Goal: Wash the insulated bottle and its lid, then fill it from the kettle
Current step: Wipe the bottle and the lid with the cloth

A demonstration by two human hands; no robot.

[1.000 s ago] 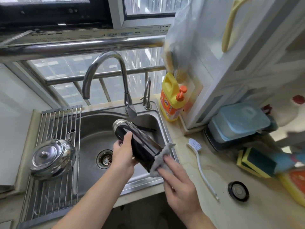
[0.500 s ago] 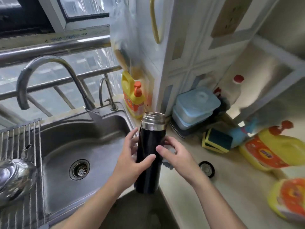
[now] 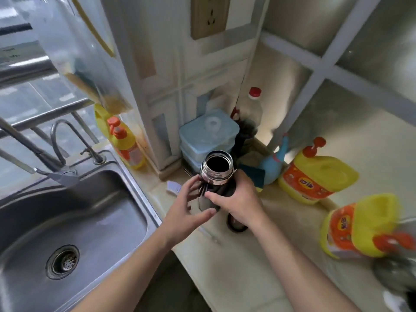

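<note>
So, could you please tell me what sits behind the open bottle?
Stacked pale blue lidded containers stand behind the bottle, against the white pillar. The bottle's neck covers the stack's lower front, so its base is unseen.

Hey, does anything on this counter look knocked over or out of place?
The yellow jug nearest on the right of the counter seems to lie on its side, orange pump pointing sideways; the jug behind it stands upright. It is blurred, so I can't be sure. No spill shows. The right hand holds the bottle upright.
</note>
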